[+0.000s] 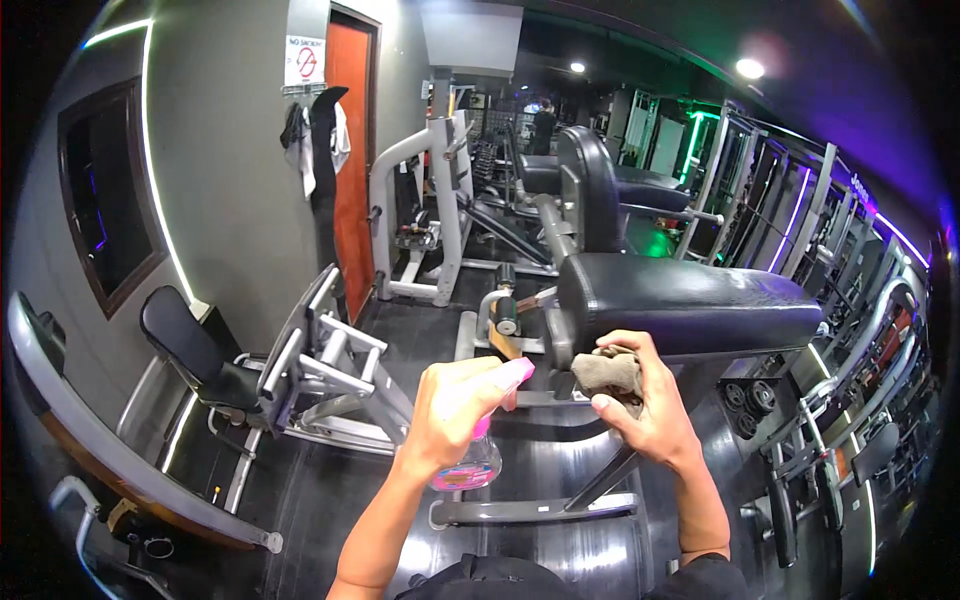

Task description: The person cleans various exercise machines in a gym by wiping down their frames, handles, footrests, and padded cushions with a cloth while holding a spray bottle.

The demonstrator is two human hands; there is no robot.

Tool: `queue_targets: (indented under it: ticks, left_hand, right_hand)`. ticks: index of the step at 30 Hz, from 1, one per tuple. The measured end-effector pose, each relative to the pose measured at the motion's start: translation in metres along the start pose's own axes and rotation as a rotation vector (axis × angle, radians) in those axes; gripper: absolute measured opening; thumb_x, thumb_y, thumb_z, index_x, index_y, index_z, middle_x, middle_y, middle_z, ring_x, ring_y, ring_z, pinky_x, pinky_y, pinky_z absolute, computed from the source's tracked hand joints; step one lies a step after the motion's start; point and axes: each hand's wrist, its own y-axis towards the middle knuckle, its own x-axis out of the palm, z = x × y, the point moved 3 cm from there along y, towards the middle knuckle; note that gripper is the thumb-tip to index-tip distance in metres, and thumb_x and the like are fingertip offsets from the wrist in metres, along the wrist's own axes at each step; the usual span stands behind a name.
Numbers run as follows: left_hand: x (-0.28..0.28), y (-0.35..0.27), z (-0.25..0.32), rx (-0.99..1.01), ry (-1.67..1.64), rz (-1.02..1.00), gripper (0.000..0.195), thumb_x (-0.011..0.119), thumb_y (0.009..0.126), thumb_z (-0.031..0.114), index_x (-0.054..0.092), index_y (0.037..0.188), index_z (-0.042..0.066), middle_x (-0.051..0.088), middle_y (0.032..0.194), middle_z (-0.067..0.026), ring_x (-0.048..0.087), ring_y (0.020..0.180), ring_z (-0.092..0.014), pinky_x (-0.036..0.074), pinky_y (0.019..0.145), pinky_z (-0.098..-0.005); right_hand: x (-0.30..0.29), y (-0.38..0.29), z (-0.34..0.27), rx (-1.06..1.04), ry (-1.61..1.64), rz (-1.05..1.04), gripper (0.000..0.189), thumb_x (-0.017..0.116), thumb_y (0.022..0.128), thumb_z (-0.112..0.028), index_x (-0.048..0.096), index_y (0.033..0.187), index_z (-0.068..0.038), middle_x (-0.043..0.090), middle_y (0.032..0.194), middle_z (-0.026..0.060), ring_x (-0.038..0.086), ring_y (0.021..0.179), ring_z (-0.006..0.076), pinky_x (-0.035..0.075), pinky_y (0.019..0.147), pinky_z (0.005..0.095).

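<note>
My left hand [450, 409] grips a clear spray bottle [469, 472] by its neck, around the pink trigger head [517, 371]. The bottle bears a pink label, and its nozzle points away from me towards the bench. In my right hand [652, 409] is a crumpled grey-brown cloth [607, 375], pinched between thumb and fingers. Just beyond both hands stands a gym machine with a black padded seat [697, 304] and an upright black backrest pad [589, 187]. The cloth overlaps the seat's near edge in view; whether it touches, I cannot tell.
A foam-roller leg support [507, 315] is beside the seat. A grey steel base bar [536, 510] crosses the floor before me. Another seated machine [315, 367] stands left, cable racks [795, 187] right. Weight plates [746, 405] sit low right. A person [541, 127] stands far back.
</note>
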Motion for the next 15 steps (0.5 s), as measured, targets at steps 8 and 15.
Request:
queue_targets:
  ticks: [8,15]
  left_hand:
    - [0.064,0.029,-0.002,-0.066,0.076,0.134,0.030,0.049,0.095,0.020,0.070,0.110,0.004,0.062,0.068,-0.0080,0.054,0.051,-0.020,0.042,0.048,-0.0311]
    - [0.075,0.026,-0.007,-0.273,-0.005,0.200,0.036,0.051,0.091,0.028,0.070,0.089,-0.002,0.059,0.062,-0.0072,0.050,0.047,-0.014,0.038,0.048,-0.0300]
  right_hand:
    - [-0.062,-0.044,0.049,-0.242,-0.257,0.390,0.066,0.082,0.066,-0.005,0.047,0.122,-0.009,0.043,0.118,0.0147,0.052,0.108,0.0258,0.045,0.094,0.0382]
    - [-0.072,-0.042,0.050,-0.453,-0.432,0.569,0.056,0.076,0.057,-0.002,0.073,0.112,-0.013,0.061,0.110,0.0057,0.059,0.099,0.0276,0.051,0.083,0.0378]
